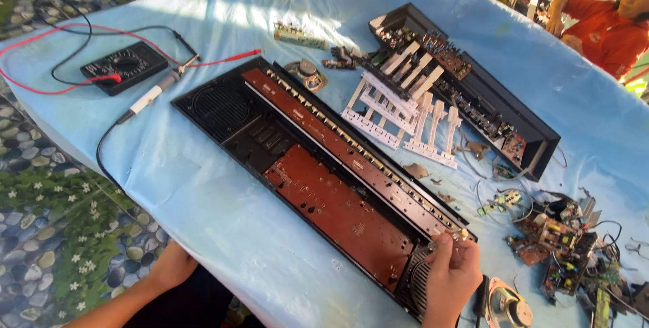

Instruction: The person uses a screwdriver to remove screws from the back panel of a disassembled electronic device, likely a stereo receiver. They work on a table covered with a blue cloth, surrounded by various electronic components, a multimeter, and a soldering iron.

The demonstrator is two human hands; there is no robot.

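An opened black keyboard case (pixel 223 108) lies diagonally on the blue cloth, with brown circuit boards (pixel 338 206) inside. My right hand (pixel 451 275) is at the case's near end, beside a round speaker grille (pixel 418 281). Its fingertips are pinched on a small pale part (pixel 457 235) at the case's corner. My left hand (pixel 172 265) rests at the table's near edge. Its fingers are hidden by the cloth, so I cannot tell what it holds.
A black multimeter (pixel 125 64) with red and black leads and a soldering iron (pixel 159 88) lie at the far left. White key strips (pixel 399 108), the case's other half (pixel 473 91), a loose speaker (pixel 510 304) and a pile of small boards (pixel 561 233) lie to the right. A person in orange (pixel 608 31) sits beyond.
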